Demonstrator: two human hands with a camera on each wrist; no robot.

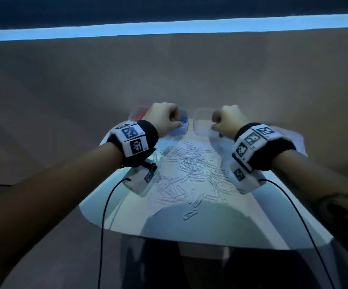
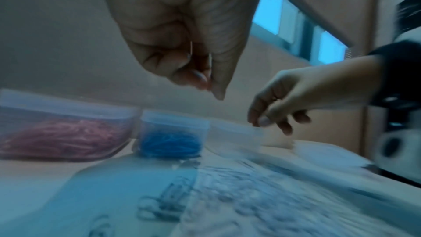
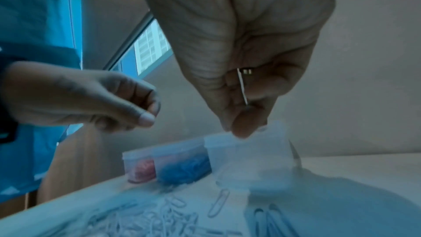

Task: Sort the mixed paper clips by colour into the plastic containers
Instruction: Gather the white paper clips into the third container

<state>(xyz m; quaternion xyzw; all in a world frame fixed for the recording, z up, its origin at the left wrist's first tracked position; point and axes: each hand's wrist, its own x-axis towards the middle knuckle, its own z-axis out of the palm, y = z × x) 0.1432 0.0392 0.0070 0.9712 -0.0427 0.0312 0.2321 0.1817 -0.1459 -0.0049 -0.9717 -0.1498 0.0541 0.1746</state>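
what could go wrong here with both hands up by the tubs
1. The right hand pinches a thin white clip above the clear container; it could fall outside the rim.
2. The left hand hovers by the blue-clip container, so a white clip might land there.
3. A wrist could scatter the loose clip pile.

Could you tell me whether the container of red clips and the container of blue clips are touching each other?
Cannot tell. In the left wrist view the red container and blue container stand side by side with rims meeting or nearly so, but blur hides any gap.
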